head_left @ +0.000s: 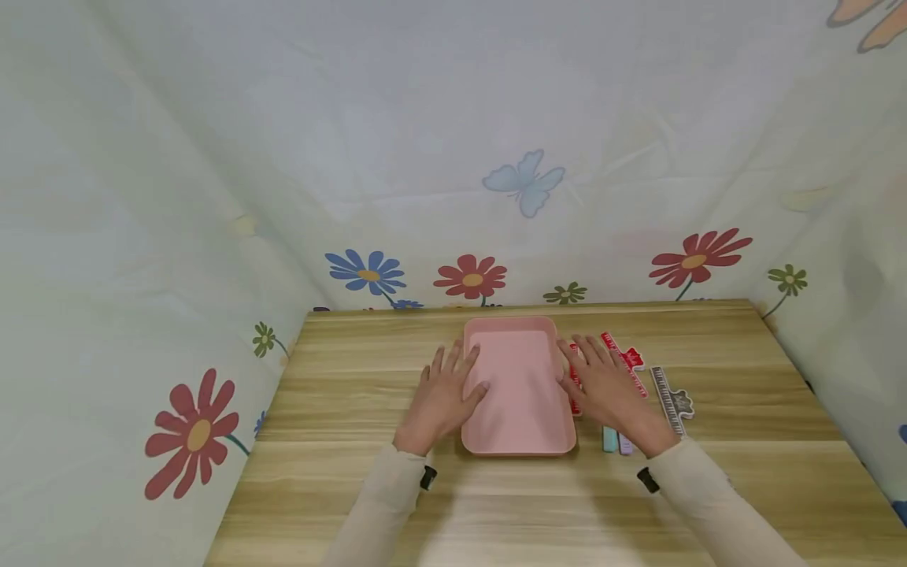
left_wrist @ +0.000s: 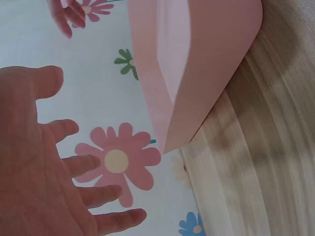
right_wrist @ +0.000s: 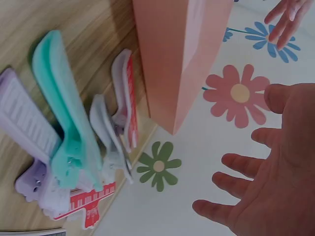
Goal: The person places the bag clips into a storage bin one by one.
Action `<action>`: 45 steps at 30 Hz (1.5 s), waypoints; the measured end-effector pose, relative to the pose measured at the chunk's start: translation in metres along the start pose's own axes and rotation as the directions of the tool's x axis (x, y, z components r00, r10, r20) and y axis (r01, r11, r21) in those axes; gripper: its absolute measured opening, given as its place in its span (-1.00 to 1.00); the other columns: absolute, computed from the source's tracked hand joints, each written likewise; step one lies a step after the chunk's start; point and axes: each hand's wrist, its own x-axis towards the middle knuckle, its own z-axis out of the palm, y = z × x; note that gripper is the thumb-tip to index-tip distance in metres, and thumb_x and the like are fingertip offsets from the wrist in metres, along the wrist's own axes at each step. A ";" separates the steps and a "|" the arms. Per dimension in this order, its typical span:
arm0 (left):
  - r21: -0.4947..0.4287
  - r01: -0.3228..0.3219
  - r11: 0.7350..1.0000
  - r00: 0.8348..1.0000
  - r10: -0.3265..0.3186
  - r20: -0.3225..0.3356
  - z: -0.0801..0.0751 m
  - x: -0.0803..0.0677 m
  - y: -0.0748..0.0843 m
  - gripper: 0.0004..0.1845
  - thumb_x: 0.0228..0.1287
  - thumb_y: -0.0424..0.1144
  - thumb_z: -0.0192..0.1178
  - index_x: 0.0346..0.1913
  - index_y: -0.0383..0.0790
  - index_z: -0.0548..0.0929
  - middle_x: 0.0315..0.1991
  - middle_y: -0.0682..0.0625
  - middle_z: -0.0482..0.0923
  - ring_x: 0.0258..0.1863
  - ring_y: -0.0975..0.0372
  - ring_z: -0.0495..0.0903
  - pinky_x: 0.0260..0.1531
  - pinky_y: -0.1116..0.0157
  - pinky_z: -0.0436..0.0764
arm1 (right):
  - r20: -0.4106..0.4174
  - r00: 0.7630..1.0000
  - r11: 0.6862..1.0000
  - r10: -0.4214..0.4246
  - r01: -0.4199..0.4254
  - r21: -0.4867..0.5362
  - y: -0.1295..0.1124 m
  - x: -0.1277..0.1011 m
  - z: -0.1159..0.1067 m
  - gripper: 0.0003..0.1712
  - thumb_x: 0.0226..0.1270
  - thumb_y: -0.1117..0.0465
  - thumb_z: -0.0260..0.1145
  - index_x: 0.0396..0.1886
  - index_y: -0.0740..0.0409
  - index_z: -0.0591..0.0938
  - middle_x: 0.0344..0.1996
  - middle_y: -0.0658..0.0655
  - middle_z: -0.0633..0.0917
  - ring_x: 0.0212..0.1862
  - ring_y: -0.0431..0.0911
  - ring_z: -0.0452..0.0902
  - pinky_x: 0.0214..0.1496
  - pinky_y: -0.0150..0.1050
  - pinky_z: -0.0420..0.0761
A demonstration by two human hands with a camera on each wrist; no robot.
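Observation:
A shallow pink tray (head_left: 520, 441) lies on the wooden table, with nothing visible in it. My left hand (head_left: 445, 390) is spread flat beside its left rim, thumb at the edge. My right hand (head_left: 602, 382) is spread by the right rim, above several clips. In the left wrist view the left hand (left_wrist: 49, 172) holds nothing and the tray (left_wrist: 197, 64) is close by. The right wrist view shows the right hand (right_wrist: 266, 172) holding nothing, next to the tray (right_wrist: 182, 54). I cannot tell whether either hand touches the tray.
Right of the tray lie a red clip (head_left: 625, 361), a grey ruler-patterned clip (head_left: 669, 398), a teal clip (head_left: 609, 439) and a purple clip (head_left: 626, 443). Teal clip (right_wrist: 64, 113) and purple clip (right_wrist: 24, 123) show close up. Flowered cloth walls surround the table (head_left: 354, 472).

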 end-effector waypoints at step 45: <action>-0.513 0.110 0.851 0.990 -0.139 -0.017 0.047 0.011 -0.029 -0.38 0.21 -0.35 0.13 0.37 -0.36 0.37 0.00 -0.21 0.58 -0.11 0.07 0.63 -0.12 0.12 0.61 | 0.053 0.999 0.997 0.004 0.001 -0.081 0.045 0.015 0.036 -0.50 0.21 0.20 0.37 0.13 0.32 0.58 0.08 0.34 0.61 0.13 0.22 0.44 0.09 0.25 0.50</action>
